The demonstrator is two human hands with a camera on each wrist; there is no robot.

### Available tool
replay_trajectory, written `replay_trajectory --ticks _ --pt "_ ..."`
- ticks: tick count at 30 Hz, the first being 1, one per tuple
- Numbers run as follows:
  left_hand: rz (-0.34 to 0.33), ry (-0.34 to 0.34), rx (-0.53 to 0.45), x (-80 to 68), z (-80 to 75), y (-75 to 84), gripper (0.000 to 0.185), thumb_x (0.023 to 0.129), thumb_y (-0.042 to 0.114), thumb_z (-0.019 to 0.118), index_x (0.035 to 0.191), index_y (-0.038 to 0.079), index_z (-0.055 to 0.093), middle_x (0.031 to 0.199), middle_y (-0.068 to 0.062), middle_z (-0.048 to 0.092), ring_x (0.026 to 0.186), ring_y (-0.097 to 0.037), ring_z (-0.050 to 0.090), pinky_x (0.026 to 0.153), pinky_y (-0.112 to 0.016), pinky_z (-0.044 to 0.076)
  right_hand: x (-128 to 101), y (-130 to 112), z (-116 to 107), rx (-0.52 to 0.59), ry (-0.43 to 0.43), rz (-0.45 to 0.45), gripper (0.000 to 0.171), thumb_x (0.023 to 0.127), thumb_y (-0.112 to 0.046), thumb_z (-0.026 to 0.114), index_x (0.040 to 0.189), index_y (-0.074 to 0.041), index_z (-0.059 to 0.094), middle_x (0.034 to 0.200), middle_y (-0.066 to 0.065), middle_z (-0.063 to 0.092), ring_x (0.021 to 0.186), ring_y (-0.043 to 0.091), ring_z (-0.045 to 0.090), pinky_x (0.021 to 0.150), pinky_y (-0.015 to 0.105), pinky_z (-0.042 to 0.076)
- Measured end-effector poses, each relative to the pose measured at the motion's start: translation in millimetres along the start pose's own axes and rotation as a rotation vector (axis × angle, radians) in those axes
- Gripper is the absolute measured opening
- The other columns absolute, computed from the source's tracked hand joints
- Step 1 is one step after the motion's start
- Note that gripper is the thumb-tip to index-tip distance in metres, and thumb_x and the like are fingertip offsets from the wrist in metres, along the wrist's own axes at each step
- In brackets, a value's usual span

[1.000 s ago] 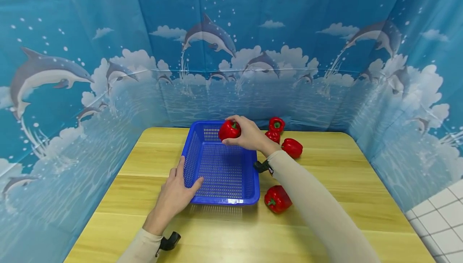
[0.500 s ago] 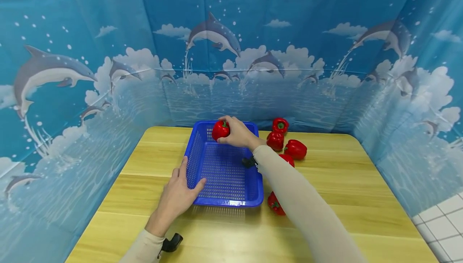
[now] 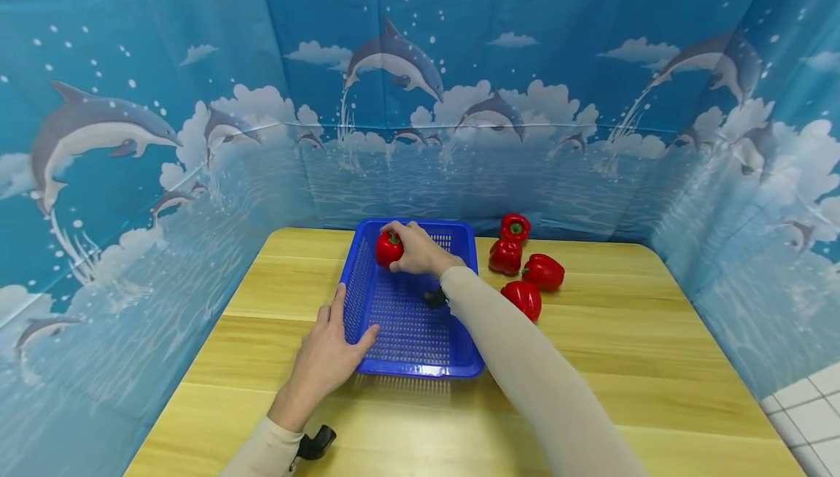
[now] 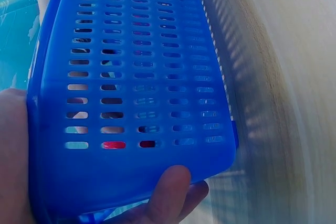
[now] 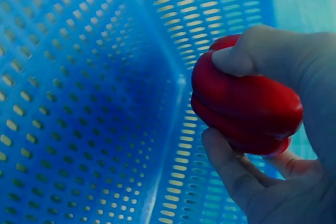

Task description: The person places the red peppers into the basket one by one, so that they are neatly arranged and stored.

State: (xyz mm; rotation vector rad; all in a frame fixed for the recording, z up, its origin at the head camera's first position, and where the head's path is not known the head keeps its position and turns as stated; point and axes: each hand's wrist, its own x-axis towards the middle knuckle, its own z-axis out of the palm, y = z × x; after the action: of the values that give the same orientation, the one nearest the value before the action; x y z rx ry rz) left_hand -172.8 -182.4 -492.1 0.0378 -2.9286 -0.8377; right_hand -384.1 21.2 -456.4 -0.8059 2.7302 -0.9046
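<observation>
A blue plastic basket (image 3: 426, 370) with slotted walls stands on the table. My right hand (image 3: 420, 252) holds a red bell pepper (image 3: 389, 249) inside its far left corner. In the right wrist view, thumb and fingers clasp the pepper (image 5: 247, 103) from opposite sides, close to the basket wall; whether it touches the basket floor I cannot tell. My left hand (image 3: 328, 357) grips the basket's near left corner, thumb over the near rim. The left wrist view shows fingertips (image 4: 170, 190) wrapped at the corner of the basket wall (image 4: 121, 174).
Right of the basket lie several more red bell peppers: one at the back (image 3: 515, 227), one just before it (image 3: 505, 255), others nearer (image 3: 543, 271). My right forearm (image 3: 525, 367) crosses the basket's right rim. A dolphin-print curtain (image 3: 420, 98) hangs behind the wooden table (image 3: 623, 360).
My right hand has carried the pepper left and lower, into the basket's far left corner. The forearm now covers the nearest pepper on the right. My left hand keeps its hold.
</observation>
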Motion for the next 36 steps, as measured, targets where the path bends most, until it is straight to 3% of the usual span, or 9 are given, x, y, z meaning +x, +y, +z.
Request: replay_trajectory --ticks 7,11,18,25,32,36 --pt "0.014 0.0 0.0 -3.1 -0.7 7.4 0.109 0.11 0.06 0.075 0.187 0.008 0.018 0.163 -0.034 0.058 0.1 -0.044 0.076 0.09 -0.063 0.071 0 0 12 -0.086 0.006 0.061 0.085 0.098 -0.015 0.096 0.171 -0.014 0.052 0.165 0.026 0.056 0.154 0.044 0.061 0.13 0.063 0.054" --pt "0.01 -0.009 -0.003 -4.1 0.5 10.9 0.11 0.109 0.062 0.074 0.188 0.009 0.017 0.164 -0.033 0.057 0.105 -0.046 0.077 0.095 -0.066 0.07 -2 2 13 -0.096 0.024 0.092 0.084 0.098 -0.013 0.096 0.17 -0.015 0.052 0.166 0.026 0.056 0.157 0.044 0.06 0.131 0.063 0.053" --pt "0.018 -0.009 -0.009 -3.7 2.7 12.1 0.11 0.109 0.061 0.075 0.188 0.01 0.017 0.162 -0.033 0.058 0.1 -0.044 0.075 0.091 -0.064 0.071 -9 3 9 -0.104 0.031 0.098 0.087 0.099 -0.014 0.095 0.173 -0.015 0.05 0.166 0.027 0.055 0.158 0.044 0.059 0.132 0.063 0.052" --pt "0.021 -0.01 0.001 0.0 5.6 10.5 0.111 0.109 0.059 0.077 0.188 0.009 0.017 0.158 -0.033 0.059 0.088 -0.037 0.07 0.079 -0.055 0.071 -25 1 -7 -0.089 0.005 0.101 0.09 0.1 -0.02 0.095 0.176 -0.014 0.047 0.172 0.027 0.051 0.16 0.044 0.057 0.131 0.066 0.051" --pt "0.011 -0.01 0.018 -1.3 4.2 5.8 0.112 0.108 0.06 0.076 0.188 0.008 0.018 0.159 -0.034 0.059 0.09 -0.035 0.071 0.078 -0.054 0.07 -47 -15 -28 -0.109 -0.037 0.042 0.082 0.106 -0.026 0.089 0.175 -0.01 0.05 0.175 0.024 0.052 0.165 0.042 0.051 0.135 0.063 0.048" --pt "-0.003 -0.016 0.032 -1.6 -3.3 3.3 0.112 0.109 0.061 0.075 0.188 0.007 0.016 0.16 -0.035 0.058 0.096 -0.039 0.074 0.083 -0.058 0.071 -63 -24 -34 -0.11 -0.034 0.003 0.075 0.109 -0.031 0.086 0.173 -0.009 0.054 0.173 0.022 0.057 0.163 0.04 0.055 0.134 0.062 0.049"
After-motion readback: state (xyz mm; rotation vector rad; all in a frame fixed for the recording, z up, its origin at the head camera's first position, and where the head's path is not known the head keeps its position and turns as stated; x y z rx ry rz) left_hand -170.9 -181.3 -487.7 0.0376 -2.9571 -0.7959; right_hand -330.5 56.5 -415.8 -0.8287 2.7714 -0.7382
